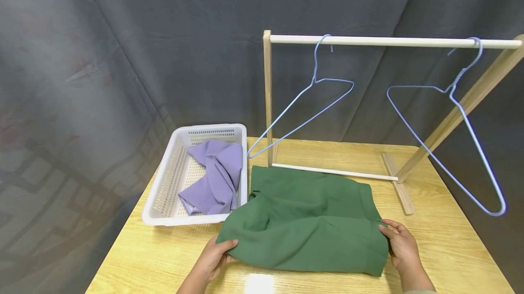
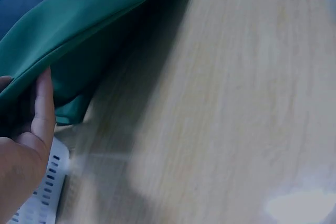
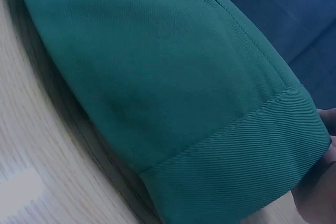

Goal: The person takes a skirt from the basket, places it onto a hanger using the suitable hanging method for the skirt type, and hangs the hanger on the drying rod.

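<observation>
A green garment (image 1: 315, 239) lies bunched and partly folded on the table, its near edge facing me. At its left corner, my left hand (image 1: 213, 256) pinches the fabric with the thumb on top; the left wrist view shows the fingers (image 2: 44, 108) under the raised edge. My right hand (image 1: 403, 245) grips the right end between thumb and fingers. There, in the right wrist view, a ribbed band (image 3: 241, 153) is stitched along the garment's end, and the hand shows only at the right border.
Left of the garment stands a white perforated basket (image 1: 159, 203) with a purple cloth (image 1: 219, 175) inside. Behind is a wooden rack with a white rail (image 1: 380, 41). Two blue hangers hang from it, a left one (image 1: 296, 98) and a right one (image 1: 476, 130). Grey curtain covers the back.
</observation>
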A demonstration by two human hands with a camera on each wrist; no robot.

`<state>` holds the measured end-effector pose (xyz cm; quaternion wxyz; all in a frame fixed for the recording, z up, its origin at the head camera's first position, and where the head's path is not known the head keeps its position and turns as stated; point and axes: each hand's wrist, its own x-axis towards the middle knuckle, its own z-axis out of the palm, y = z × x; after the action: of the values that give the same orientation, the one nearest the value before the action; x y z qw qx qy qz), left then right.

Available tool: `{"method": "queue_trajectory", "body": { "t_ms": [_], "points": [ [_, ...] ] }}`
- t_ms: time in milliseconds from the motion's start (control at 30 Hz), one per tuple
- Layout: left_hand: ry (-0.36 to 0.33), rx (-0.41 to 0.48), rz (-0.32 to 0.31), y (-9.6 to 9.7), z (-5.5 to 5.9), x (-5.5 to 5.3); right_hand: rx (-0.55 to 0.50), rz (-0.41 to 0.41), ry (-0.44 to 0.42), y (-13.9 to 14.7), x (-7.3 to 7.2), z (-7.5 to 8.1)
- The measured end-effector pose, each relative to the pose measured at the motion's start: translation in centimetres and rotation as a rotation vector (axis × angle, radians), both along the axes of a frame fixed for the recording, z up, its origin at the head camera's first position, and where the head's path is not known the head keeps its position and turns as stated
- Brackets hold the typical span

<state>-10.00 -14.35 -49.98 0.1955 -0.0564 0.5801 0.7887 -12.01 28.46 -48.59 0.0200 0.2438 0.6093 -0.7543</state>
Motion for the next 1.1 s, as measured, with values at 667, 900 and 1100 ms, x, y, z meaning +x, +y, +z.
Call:
{"method": "queue_trajectory", "body": {
  "t_ms": [667,900,1100],
  "points": [
    [-0.012,-0.005,-0.300,-1.1,-1.4,-0.3,0.131,0.102,-0.091,0.9,0.3,-0.9],
    [-0.005,-0.214,-0.230,-0.6,-1.6,-0.6,0.198,0.143,-0.123,1.1,0.8,-2.0],
    [0.007,-0.344,-0.188,-0.6,-1.6,-0.6,0.253,0.137,-0.122,1.1,1.1,-2.6]
  ]
}}
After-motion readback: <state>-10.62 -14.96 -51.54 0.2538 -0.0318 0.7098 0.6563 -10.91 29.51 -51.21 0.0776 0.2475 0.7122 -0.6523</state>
